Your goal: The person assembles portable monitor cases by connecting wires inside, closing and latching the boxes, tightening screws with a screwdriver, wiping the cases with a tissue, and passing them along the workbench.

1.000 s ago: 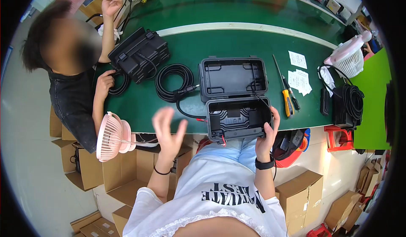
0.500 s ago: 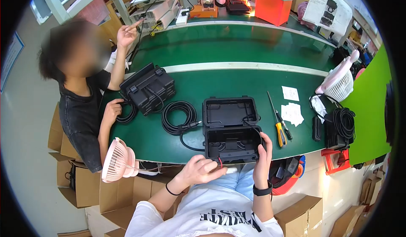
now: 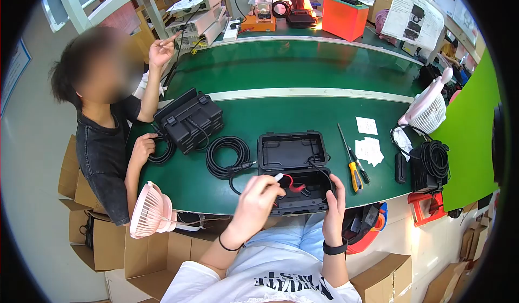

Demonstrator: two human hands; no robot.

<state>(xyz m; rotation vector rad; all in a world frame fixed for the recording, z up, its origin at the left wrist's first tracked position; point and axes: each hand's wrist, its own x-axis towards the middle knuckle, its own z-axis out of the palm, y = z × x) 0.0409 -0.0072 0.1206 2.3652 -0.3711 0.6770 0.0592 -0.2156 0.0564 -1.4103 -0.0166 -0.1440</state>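
Observation:
An open black plastic box (image 3: 292,147) lies at the table's front edge, its lid folded back. Over the box's left part, my left hand (image 3: 256,199) pinches a white connector (image 3: 278,177), from which a red wire (image 3: 293,186) loops into the box. My right hand (image 3: 335,200) grips the box's right side, thumb near the rim and fingers around the outer wall. A thin black cable runs inside the right edge. Left of the box, a coil of black cable (image 3: 210,161) with a metal-tipped plug lies on the table.
Nearby, a co-worker (image 3: 102,140) touches another cable coil beside a closed black box (image 3: 197,119). A yellow-handled screwdriver (image 3: 354,177), a second screwdriver and paper slips (image 3: 368,151) lie right. Pink fans (image 3: 148,210) stand at both sides; cardboard boxes (image 3: 381,278) sit on the floor.
My left hand has risen from the box's front edge to above its opening, bringing the white connector and red wire along. My right hand stays at the box's right side.

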